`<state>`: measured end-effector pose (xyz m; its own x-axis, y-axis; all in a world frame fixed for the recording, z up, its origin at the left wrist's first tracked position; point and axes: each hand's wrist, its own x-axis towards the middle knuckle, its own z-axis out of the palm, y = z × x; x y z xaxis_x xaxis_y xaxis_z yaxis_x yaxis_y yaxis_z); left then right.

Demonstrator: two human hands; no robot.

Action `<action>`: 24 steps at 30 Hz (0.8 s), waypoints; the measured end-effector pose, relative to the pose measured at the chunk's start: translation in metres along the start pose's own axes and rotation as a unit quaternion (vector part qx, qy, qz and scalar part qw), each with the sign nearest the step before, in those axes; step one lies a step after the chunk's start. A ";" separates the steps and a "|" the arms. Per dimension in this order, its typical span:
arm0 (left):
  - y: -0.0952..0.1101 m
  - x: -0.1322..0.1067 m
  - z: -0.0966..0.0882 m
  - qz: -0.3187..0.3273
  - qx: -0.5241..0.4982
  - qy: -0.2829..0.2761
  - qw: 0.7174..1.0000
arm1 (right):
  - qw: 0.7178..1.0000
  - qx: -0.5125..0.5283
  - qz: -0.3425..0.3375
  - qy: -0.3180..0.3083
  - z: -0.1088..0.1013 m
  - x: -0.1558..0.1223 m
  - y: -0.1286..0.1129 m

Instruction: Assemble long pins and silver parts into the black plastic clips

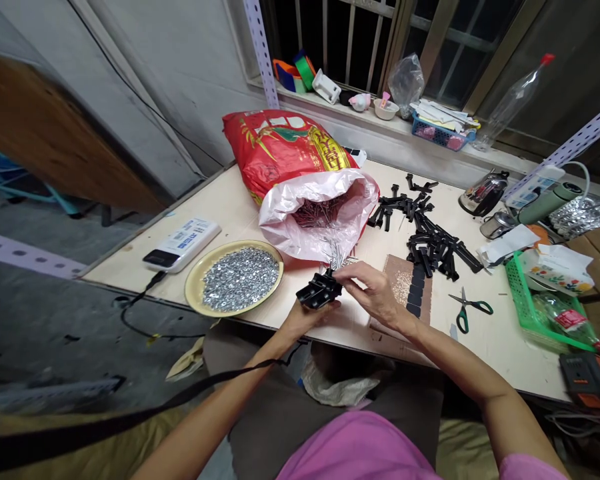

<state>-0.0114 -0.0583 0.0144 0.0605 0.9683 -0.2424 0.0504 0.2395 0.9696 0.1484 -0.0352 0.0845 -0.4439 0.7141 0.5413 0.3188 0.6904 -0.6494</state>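
Black strap (40,439) hangs closest, running across the person's left arm, and a pink shirt (355,450) is close too. From where I stand, I see the left hand (307,317) curled under a bunch of black parts (319,291), holding it up at the front edge of the worktop (510,360). The right hand (373,290) has its thumb and fingers bent in close at the top of the bunch. I can't tell if something tiny is caught between them.

Thin metal pins (320,213) lie in the mouth of the red sack (280,153), and some poke out just behind the bunch. To the left, a yellow dish (193,287) holds lots of little shiny rings (240,280). Near the right hand lies a brown board (427,293), with green-handled scissors (463,310) to its right.

I think the work is partway along. One bunch is in hand, but a big messy pile of black parts (435,240) lies past the board. I can't tell if those are finished or not. Plenty of pins and rings are left.
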 end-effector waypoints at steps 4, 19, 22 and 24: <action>0.003 -0.002 -0.003 -0.006 -0.034 0.024 0.999 | 0.995 -0.086 0.049 -0.018 -0.006 0.003 0.015; 0.012 -0.006 -0.010 0.015 -0.051 0.069 0.996 | 0.795 -0.416 0.117 -0.426 0.013 -0.002 0.025; 0.010 -0.007 -0.011 0.004 -0.003 0.068 0.998 | 0.796 -0.394 0.134 -0.439 -0.011 -0.005 0.021; 0.012 -0.007 -0.010 0.017 0.013 0.059 0.998 | 0.809 -0.361 0.147 -0.440 -0.028 -0.003 0.017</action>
<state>-0.0210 -0.0618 0.0283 -0.0557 0.9778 -0.2019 0.0761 0.2058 0.9756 0.1790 -0.0224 0.0871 -0.5831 0.7203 -0.3758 0.7842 0.6198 -0.0288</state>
